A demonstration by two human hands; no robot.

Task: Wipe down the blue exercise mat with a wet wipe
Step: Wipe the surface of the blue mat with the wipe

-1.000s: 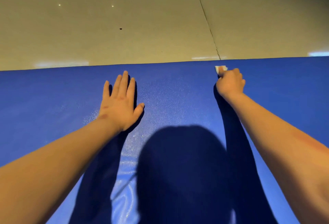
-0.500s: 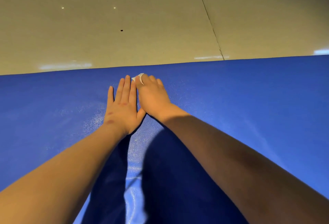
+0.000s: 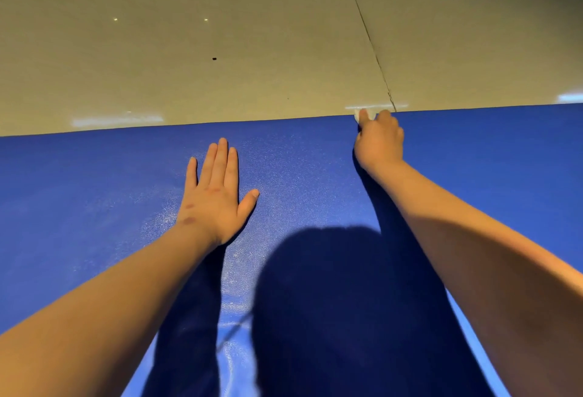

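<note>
Since the frame half a second back, the right hand (image 3: pixel 378 141) has travelled from just beside the left hand (image 3: pixel 214 197) out to the right. It now sits at the far edge of the blue exercise mat (image 3: pixel 94 191), right of centre in the frame. I note its fingers curled over the wet wipe (image 3: pixel 359 115). Only a small white corner of the wipe shows past the fingertips, on the line where mat meets floor (image 3: pixel 220 81). The left hand has not shifted: it rests flat on the mat at centre left, palm down, fingers straight, thumb spread to the right, holding nothing. The two hands are well apart. A damp sheen shows on the mat around and below the left hand. Shadows (image 3: pixel 331 302) of the person's head and forearms fall across the lower centre. The beige floor occupies the upper half, with a dark seam (image 3: pixel 372 46) running down to the mat edge by the right hand.
</note>
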